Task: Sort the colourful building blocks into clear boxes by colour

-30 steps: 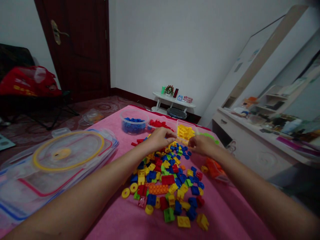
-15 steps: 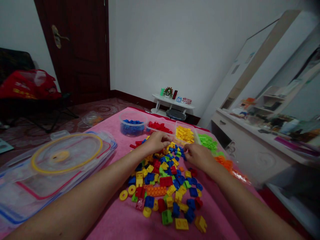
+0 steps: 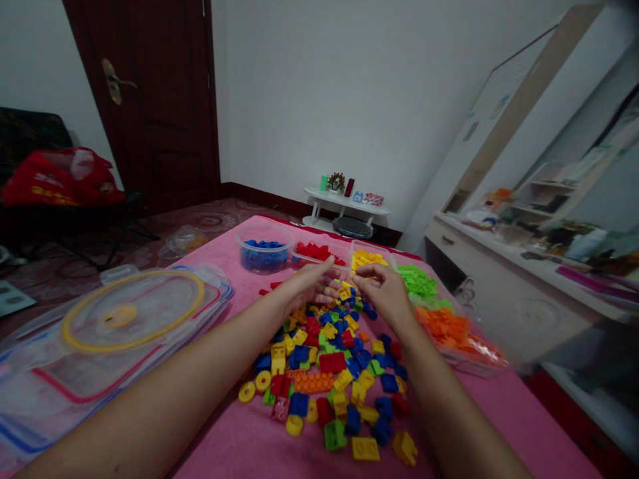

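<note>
We see single-colour tubs (image 3: 263, 261) along table's (image 3: 224, 429) far and right edges; mixed pile (image 3: 332, 362) remains. Left hand (image 3: 307, 285): fingers apart; right hand (image 3: 385, 293): curled, can't tell if gripping.

The red bag (image 3: 47, 179) bears lettering; none is legible.

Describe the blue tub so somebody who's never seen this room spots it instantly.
Find the pink cloth and look past the mixed pile of blocks to the cloth's far edge. There, the leftmost clear container is a round tub. Its blue pieces set it apart from the container of red pieces beside it.
</note>
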`<state>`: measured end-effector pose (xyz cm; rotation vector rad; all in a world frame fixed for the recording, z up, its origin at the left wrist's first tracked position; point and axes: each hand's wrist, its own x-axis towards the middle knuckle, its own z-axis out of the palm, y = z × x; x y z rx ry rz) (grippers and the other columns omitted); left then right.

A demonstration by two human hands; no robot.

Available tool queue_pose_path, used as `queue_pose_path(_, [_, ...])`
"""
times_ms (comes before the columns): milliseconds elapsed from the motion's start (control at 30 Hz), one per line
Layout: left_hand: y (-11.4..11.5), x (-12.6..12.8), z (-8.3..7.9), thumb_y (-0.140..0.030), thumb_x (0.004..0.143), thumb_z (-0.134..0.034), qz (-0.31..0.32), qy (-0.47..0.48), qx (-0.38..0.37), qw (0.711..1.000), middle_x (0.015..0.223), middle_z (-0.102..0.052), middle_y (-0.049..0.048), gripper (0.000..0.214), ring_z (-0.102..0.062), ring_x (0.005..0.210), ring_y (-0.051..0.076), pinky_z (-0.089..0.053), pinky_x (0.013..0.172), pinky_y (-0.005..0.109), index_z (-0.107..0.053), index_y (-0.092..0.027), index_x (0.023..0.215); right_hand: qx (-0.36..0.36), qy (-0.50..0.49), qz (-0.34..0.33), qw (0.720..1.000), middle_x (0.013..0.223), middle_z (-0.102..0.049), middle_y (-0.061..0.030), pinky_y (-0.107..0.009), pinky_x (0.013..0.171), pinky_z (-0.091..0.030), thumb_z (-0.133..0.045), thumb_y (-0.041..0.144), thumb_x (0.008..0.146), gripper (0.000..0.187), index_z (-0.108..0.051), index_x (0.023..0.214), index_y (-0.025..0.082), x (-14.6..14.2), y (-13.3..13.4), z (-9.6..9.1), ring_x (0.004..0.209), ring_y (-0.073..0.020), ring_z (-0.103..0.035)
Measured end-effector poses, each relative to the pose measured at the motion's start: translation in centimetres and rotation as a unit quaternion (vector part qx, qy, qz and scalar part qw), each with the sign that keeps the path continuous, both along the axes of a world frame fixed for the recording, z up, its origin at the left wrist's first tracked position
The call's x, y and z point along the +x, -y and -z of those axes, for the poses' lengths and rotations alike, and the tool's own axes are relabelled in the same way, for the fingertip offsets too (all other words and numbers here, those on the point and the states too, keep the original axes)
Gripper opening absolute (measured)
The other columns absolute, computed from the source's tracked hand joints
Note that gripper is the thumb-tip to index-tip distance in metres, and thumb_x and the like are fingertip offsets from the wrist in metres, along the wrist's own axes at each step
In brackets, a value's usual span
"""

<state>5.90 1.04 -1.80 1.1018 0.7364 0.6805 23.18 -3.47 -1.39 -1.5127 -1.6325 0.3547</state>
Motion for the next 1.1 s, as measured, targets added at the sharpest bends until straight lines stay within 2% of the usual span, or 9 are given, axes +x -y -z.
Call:
queue_pose_path(100, [-0.5, -0.2, 0.3, -0.046, 0.080, -0.053, -0.024, 0.010, -0.040, 0.999, 0.072, -0.061, 0.0023, 0.035, -0.052, 0.049, 0.004, -0.038, 0.043, 0.013, -0.060, -0.013, 0.091, -0.071, 0.171, 0.056, 0.981, 0.080, -0.067, -0.0037, -0.024, 0.062, -0.040, -0.060, 0.022, 0.068, 0.014, -0.065, 0.081, 0.018, 1.4, 0.1, 0.8, 0.069, -0.0148, -0.058])
queue_pose_path(200, [-1.0, -0.2, 1.0, -0.043, 0.079, -0.055, -0.039, -0.008, -0.012, 0.999, 0.074, -0.062, 0.0021, 0.032, -0.049, 0.047, 0.004, -0.036, 0.041, 0.013, -0.061, -0.014, 0.090, -0.142, 0.296, 0.068, 0.942, 0.087, -0.066, -0.0035, -0.023, 0.066, -0.036, -0.060, 0.012, 0.063, 0.022, -0.065, 0.084, 0.019, 2.2, 0.1, 2.4, 0.080, -0.0160, -0.057])
queue_pose_path(400, [-0.7, 0.2, 1.3, -0.033, 0.073, -0.061, -0.037, -0.082, 0.101, 0.991, 0.077, -0.063, 0.0030, 0.025, -0.051, 0.051, 0.006, -0.036, 0.043, 0.015, -0.061, -0.013, 0.087, -0.145, 0.315, 0.064, 0.936, 0.082, -0.066, -0.0033, -0.022, 0.060, -0.033, -0.050, 0.009, 0.067, 0.023, -0.066, 0.080, 0.019, 1.5, 0.5, 2.8, 0.076, -0.0144, -0.057])
queue_pose_path(600, [-0.3, 0.2, 0.7, -0.031, 0.074, -0.059, -0.041, -0.077, 0.123, 0.989, 0.076, -0.062, 0.0028, 0.023, -0.051, 0.051, 0.006, -0.037, 0.044, 0.017, -0.062, -0.012, 0.086, -0.160, 0.321, 0.032, 0.933, 0.070, -0.066, -0.0011, -0.019, 0.057, -0.034, -0.050, 0.008, 0.064, 0.022, -0.067, 0.074, 0.017, 4.3, -0.2, -1.0, 0.065, -0.0115, -0.056])
queue_pose_path(767, [-0.2, 0.2, 0.3, -0.029, 0.073, -0.060, -0.053, -0.072, 0.115, 0.989, 0.073, -0.062, 0.0023, 0.023, -0.051, 0.050, 0.006, -0.037, 0.044, 0.017, -0.063, -0.011, 0.087, -0.113, 0.401, 0.205, 0.885, 0.085, -0.066, -0.0094, -0.026, 0.064, -0.037, -0.053, 0.011, 0.064, 0.024, -0.066, 0.085, 0.014, 9.3, -1.8, -5.7, 0.080, -0.0199, -0.058])
queue_pose_path(833, [-0.2, 0.2, 0.4, -0.029, 0.074, -0.060, -0.053, -0.074, 0.114, 0.989, 0.072, -0.062, 0.0023, 0.023, -0.051, 0.049, 0.006, -0.037, 0.044, 0.017, -0.064, -0.011, 0.087, -0.070, 0.420, 0.235, 0.874, 0.093, -0.065, -0.0119, -0.028, 0.067, -0.037, -0.054, 0.015, 0.068, 0.029, -0.064, 0.094, 0.013, 9.7, -1.8, -6.6, 0.085, -0.0216, -0.058])
queue_pose_path(933, [-0.3, 0.2, 0.5, -0.030, 0.073, -0.061, -0.054, -0.069, 0.115, 0.989, 0.071, -0.062, 0.0017, 0.024, -0.051, 0.049, 0.006, -0.037, 0.043, 0.017, -0.064, -0.011, 0.087, -0.055, 0.423, 0.175, 0.887, 0.095, -0.065, -0.0096, -0.026, 0.069, -0.038, -0.052, 0.019, 0.073, 0.025, -0.063, 0.096, 0.015, 8.0, -0.9, -5.8, 0.085, -0.0191, -0.059])
queue_pose_path(1033, [-0.2, 0.2, 0.5, -0.030, 0.071, -0.063, -0.057, -0.066, 0.117, 0.989, 0.070, -0.062, 0.0013, 0.023, -0.050, 0.049, 0.006, -0.037, 0.044, 0.017, -0.064, -0.011, 0.084, -0.136, 0.427, 0.101, 0.888, 0.092, -0.067, -0.0083, -0.026, 0.069, -0.038, -0.054, 0.022, 0.074, 0.023, -0.064, 0.093, 0.018, 5.2, 0.2, -3.1, 0.084, -0.0190, -0.060])
queue_pose_path(1100, [-0.2, 0.2, 0.5, -0.029, 0.071, -0.062, -0.054, -0.068, 0.125, 0.988, 0.069, -0.062, 0.0011, 0.022, -0.049, 0.048, 0.006, -0.037, 0.044, 0.017, -0.063, -0.011, 0.083, -0.188, 0.432, 0.092, 0.877, 0.098, -0.066, -0.0104, -0.028, 0.069, -0.039, -0.057, 0.028, 0.072, 0.028, -0.063, 0.098, 0.018, 3.7, 0.6, -1.1, 0.089, -0.0222, -0.060])
